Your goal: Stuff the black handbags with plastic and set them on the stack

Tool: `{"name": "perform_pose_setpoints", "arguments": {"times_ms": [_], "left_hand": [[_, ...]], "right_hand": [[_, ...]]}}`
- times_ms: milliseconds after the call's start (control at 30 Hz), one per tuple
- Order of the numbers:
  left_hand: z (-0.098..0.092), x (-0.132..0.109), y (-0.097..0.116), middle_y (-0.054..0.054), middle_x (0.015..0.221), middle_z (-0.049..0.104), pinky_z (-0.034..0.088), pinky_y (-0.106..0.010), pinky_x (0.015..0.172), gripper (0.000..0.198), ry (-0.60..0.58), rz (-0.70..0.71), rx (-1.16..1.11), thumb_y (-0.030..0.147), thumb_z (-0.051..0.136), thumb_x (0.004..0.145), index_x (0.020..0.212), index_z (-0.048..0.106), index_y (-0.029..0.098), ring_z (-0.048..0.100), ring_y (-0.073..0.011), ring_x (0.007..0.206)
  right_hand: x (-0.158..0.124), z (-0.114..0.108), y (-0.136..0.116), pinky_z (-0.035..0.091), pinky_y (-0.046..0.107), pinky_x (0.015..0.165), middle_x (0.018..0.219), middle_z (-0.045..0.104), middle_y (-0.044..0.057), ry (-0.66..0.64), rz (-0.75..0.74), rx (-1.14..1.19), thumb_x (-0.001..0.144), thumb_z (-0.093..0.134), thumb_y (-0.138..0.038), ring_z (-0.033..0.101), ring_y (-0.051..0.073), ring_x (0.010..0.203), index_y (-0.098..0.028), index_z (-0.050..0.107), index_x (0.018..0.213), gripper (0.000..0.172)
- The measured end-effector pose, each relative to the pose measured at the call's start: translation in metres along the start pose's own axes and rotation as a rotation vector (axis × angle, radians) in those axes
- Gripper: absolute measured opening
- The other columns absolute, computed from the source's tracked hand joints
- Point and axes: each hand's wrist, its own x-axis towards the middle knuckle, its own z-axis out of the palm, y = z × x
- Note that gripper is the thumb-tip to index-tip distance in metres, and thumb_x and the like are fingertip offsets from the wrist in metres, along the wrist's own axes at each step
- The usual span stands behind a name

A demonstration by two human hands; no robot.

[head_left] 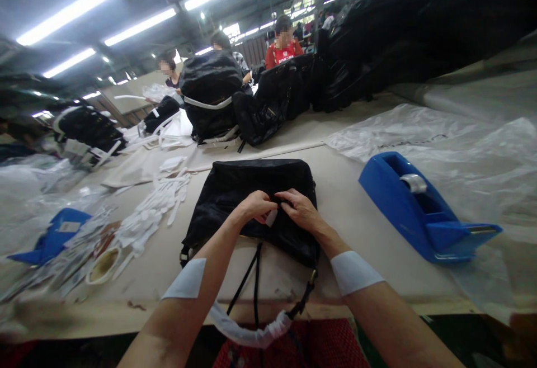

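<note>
A black handbag [235, 189] lies flat on the beige table [361, 228] right in front of me. Its strap [247, 329], wrapped in white paper, hangs over the near table edge. My left hand [254, 207] and my right hand [300, 208] rest together on the middle of the bag, fingers curled and pinched. Between them shows a small white piece [271, 218], a tag or slip of paper, held by both hands.
A blue tape dispenser [415, 208] stands to the right, on clear plastic sheets [461, 144]. White paper strips [155, 211] and a second blue object [54, 236] lie to the left. Piles of black bags [210, 91] and several seated people [283, 46] fill the far side.
</note>
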Motion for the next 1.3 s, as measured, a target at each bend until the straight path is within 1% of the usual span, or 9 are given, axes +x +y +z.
{"name": "perform_pose_setpoints", "arguments": {"times_ms": [100, 233, 400, 567, 700, 800, 967, 1100, 1300], "left_hand": [[0.001, 0.002, -0.011, -0.001, 0.061, 0.061, 0.053, -0.022, 0.054, 0.007, 0.059, 0.045, -0.022, 0.017, 0.058, 0.071, 0.075, 0.063, 0.013, 0.064, -0.016, 0.06], [0.005, 0.003, -0.02, 0.001, 0.06, 0.057, 0.048, -0.022, 0.051, 0.012, 0.096, 0.162, 0.037, 0.026, 0.063, 0.072, 0.072, 0.065, 0.014, 0.058, -0.0148, 0.057], [0.01, 0.001, -0.014, -0.001, 0.066, 0.063, 0.042, -0.022, 0.059, 0.008, 0.314, 0.264, 0.256, 0.015, 0.064, 0.068, 0.073, 0.071, 0.015, 0.058, -0.0145, 0.065], [0.016, 0.002, -0.007, -0.001, 0.069, 0.064, 0.039, -0.024, 0.06, 0.007, 0.394, 0.246, 0.295, 0.018, 0.066, 0.071, 0.076, 0.07, 0.017, 0.057, -0.0155, 0.068], [0.02, 0.004, -0.013, 0.001, 0.069, 0.062, 0.037, -0.024, 0.06, 0.004, 0.456, 0.258, 0.22, 0.015, 0.065, 0.071, 0.075, 0.065, 0.018, 0.056, -0.014, 0.067], [0.023, 0.005, -0.02, 0.004, 0.066, 0.059, 0.036, -0.022, 0.06, 0.007, 0.469, 0.308, 0.114, 0.013, 0.064, 0.074, 0.078, 0.061, 0.018, 0.054, -0.0117, 0.063], [0.029, 0.005, -0.025, 0.007, 0.065, 0.058, 0.037, -0.022, 0.062, 0.019, 0.524, 0.413, 0.067, 0.014, 0.067, 0.078, 0.092, 0.056, 0.019, 0.054, -0.0114, 0.061], [0.034, 0.005, -0.026, 0.006, 0.067, 0.059, 0.038, -0.022, 0.065, 0.019, 0.552, 0.436, 0.067, 0.009, 0.063, 0.08, 0.092, 0.054, 0.02, 0.057, -0.012, 0.064], [0.031, 0.001, -0.03, 0.003, 0.072, 0.063, 0.042, -0.021, 0.064, 0.016, 0.5, 0.397, -0.049, 0.018, 0.066, 0.08, 0.092, 0.056, 0.019, 0.061, -0.0128, 0.067]], "right_hand": [[0.0, 0.0, 0.001, 0.05, 0.027, 0.085, 0.098, 0.061, 0.006, -0.014, 0.001, -0.008, 0.09, 0.052, -0.014, 0.061, 0.015, 0.088, -0.021, 0.071, 0.113, 0.031], [0.001, 0.001, 0.0, 0.049, 0.028, 0.086, 0.098, 0.061, 0.007, 0.002, 0.021, -0.009, 0.092, 0.05, -0.014, 0.061, 0.016, 0.088, -0.019, 0.07, 0.114, 0.03], [0.002, 0.0, -0.001, 0.049, 0.027, 0.083, 0.095, 0.062, 0.005, 0.024, 0.023, 0.018, 0.089, 0.051, -0.01, 0.06, 0.015, 0.084, -0.018, 0.071, 0.105, 0.027], [0.0, -0.003, -0.004, 0.048, 0.024, 0.079, 0.09, 0.061, 0.004, 0.025, -0.015, 0.002, 0.084, 0.054, -0.005, 0.06, 0.014, 0.082, -0.018, 0.071, 0.089, 0.022], [-0.001, -0.003, -0.005, 0.048, 0.024, 0.079, 0.095, 0.06, 0.004, -0.014, -0.012, 0.017, 0.082, 0.057, -0.004, 0.059, 0.014, 0.084, -0.018, 0.071, 0.107, 0.031], [0.0, 0.0, -0.004, 0.048, 0.025, 0.079, 0.096, 0.06, 0.005, -0.046, 0.003, 0.012, 0.086, 0.059, -0.01, 0.059, 0.015, 0.085, -0.019, 0.067, 0.121, 0.037], [0.007, 0.001, -0.002, 0.048, 0.028, 0.082, 0.096, 0.064, 0.005, -0.071, 0.057, 0.003, 0.089, 0.062, -0.02, 0.061, 0.017, 0.087, -0.021, 0.067, 0.123, 0.034], [0.016, -0.004, -0.002, 0.048, 0.026, 0.077, 0.091, 0.066, 0.003, -0.12, 0.066, 0.111, 0.082, 0.069, -0.016, 0.061, 0.014, 0.079, -0.02, 0.072, 0.113, 0.031], [0.02, -0.007, -0.004, 0.04, 0.017, 0.052, 0.08, 0.059, 0.0, -0.174, 0.12, 0.22, 0.08, 0.065, -0.017, 0.051, 0.007, 0.056, -0.017, 0.072, 0.087, 0.01]]}}
